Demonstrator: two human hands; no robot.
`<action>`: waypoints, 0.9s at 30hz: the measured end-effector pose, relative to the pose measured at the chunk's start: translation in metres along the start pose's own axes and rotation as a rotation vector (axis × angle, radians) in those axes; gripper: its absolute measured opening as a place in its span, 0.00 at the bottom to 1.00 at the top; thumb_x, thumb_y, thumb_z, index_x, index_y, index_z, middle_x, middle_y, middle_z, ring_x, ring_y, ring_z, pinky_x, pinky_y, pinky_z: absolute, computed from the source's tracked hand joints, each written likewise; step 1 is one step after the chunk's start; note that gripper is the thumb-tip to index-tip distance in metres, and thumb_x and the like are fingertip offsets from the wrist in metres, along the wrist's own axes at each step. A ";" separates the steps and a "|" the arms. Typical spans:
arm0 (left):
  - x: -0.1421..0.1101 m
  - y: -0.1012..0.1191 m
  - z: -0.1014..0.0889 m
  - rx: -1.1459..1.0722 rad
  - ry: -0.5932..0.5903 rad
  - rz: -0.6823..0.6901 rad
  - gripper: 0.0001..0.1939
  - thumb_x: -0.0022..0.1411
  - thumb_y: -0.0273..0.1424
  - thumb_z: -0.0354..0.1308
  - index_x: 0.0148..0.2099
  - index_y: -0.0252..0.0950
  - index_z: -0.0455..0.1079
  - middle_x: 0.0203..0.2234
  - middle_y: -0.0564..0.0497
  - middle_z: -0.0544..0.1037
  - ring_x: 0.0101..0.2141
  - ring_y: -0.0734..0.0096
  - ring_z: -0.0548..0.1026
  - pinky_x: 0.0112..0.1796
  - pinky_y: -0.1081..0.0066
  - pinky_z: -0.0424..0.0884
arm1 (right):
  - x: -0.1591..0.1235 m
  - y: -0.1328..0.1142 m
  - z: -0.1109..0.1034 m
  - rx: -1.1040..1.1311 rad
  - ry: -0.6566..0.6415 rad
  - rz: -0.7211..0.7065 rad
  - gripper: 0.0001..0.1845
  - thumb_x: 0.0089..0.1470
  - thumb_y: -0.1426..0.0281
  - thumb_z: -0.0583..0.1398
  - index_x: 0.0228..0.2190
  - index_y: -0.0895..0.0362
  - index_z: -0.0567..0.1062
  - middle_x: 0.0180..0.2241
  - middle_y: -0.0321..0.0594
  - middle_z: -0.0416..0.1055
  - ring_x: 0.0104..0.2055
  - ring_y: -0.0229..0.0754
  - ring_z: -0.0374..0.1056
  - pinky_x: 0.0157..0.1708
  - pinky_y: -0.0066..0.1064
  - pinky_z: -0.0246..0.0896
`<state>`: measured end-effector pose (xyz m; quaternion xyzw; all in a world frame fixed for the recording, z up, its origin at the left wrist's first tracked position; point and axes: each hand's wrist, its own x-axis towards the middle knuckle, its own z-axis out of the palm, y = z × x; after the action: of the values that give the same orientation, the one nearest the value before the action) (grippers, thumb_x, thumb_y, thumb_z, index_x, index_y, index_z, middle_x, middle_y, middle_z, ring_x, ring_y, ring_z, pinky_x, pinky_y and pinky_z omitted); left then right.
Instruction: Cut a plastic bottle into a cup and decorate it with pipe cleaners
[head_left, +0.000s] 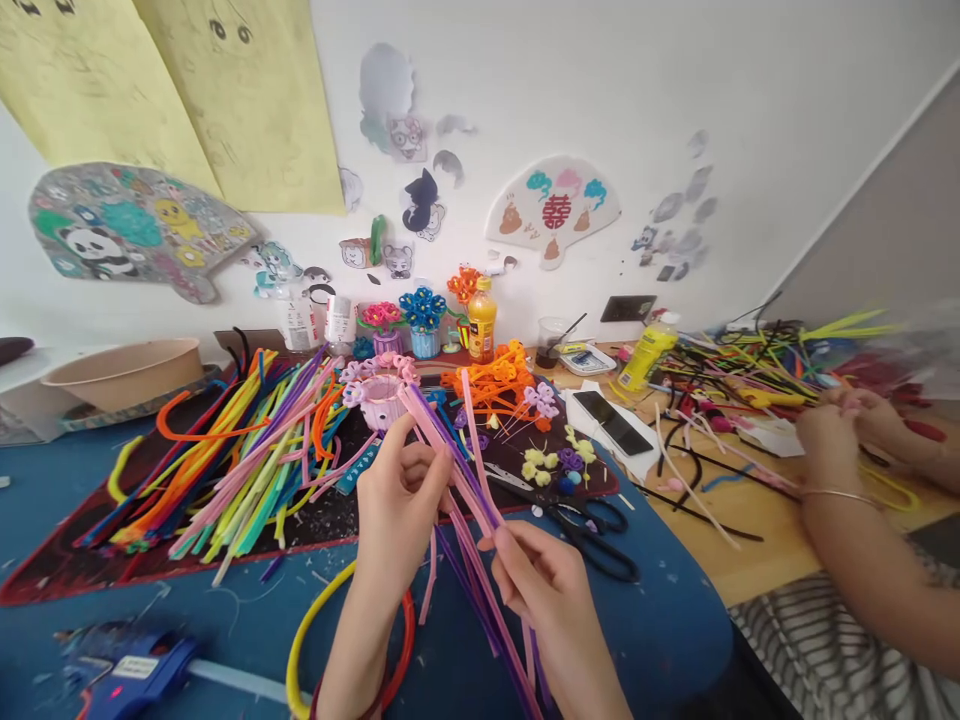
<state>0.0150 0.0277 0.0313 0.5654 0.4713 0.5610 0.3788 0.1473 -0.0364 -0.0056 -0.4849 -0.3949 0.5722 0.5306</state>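
Observation:
Pink and purple pipe cleaners (480, 505) run in a loose bundle between my two hands above the blue table. My left hand (397, 505) is closed on the upper part of the bundle, its thumb and fingertips pinching the stems. Lower down, my right hand (544, 575) grips the same pipe cleaners, whose ends hang toward the bottom of the view. Just beyond my left hand stands a small lilac pot (379, 403) with pipe-cleaner flowers at its rim. Black-handled scissors (577, 520) lie beside my right hand, blades partly hidden behind the stems.
A pile of coloured pipe cleaners (247, 460) lies left on a dark mat. A blue glue gun (139, 670) rests at the front left, near a yellow loop (304, 630). Orange pipe-cleaner pieces (499, 380) and a phone (613, 422) lie behind. A co-worker's hands (847, 420) are at the right.

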 end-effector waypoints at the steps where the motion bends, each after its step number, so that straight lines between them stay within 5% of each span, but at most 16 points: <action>1: 0.000 0.000 0.000 -0.004 0.002 0.002 0.20 0.61 0.35 0.58 0.54 0.38 0.62 0.19 0.63 0.68 0.15 0.79 0.67 0.16 0.81 0.63 | 0.000 0.001 0.000 -0.006 0.000 -0.006 0.25 0.55 0.49 0.61 0.29 0.60 0.78 0.17 0.30 0.57 0.19 0.31 0.48 0.19 0.25 0.40; 16: -0.002 0.004 0.001 -0.055 -0.019 0.004 0.19 0.61 0.35 0.60 0.53 0.38 0.65 0.18 0.62 0.71 0.14 0.80 0.67 0.16 0.82 0.63 | -0.004 -0.001 -0.002 -0.029 0.021 -0.034 0.26 0.55 0.49 0.61 0.29 0.61 0.79 0.16 0.29 0.56 0.20 0.32 0.48 0.19 0.26 0.41; 20: 0.001 0.008 -0.011 -0.043 0.067 0.003 0.23 0.59 0.39 0.61 0.55 0.37 0.66 0.17 0.61 0.70 0.14 0.78 0.66 0.14 0.81 0.60 | -0.005 0.000 -0.004 -0.016 0.035 -0.030 0.26 0.54 0.48 0.61 0.30 0.60 0.79 0.17 0.30 0.55 0.20 0.32 0.48 0.19 0.26 0.40; 22: 0.002 0.007 -0.023 0.091 0.117 -0.017 0.27 0.59 0.42 0.60 0.57 0.37 0.66 0.18 0.60 0.72 0.14 0.77 0.66 0.15 0.78 0.61 | -0.006 0.000 -0.005 -0.006 0.028 -0.031 0.26 0.55 0.48 0.61 0.30 0.59 0.79 0.17 0.30 0.55 0.20 0.33 0.47 0.19 0.27 0.41; 27: -0.009 0.004 -0.043 0.858 0.292 -0.005 0.27 0.61 0.43 0.55 0.54 0.29 0.72 0.24 0.46 0.79 0.22 0.60 0.75 0.22 0.70 0.62 | -0.005 -0.002 -0.005 -0.010 0.017 -0.039 0.26 0.56 0.48 0.60 0.30 0.60 0.79 0.17 0.30 0.55 0.20 0.33 0.47 0.20 0.27 0.41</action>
<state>-0.0268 0.0135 0.0366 0.5852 0.7110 0.3877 0.0412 0.1523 -0.0408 -0.0037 -0.4845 -0.4025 0.5559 0.5425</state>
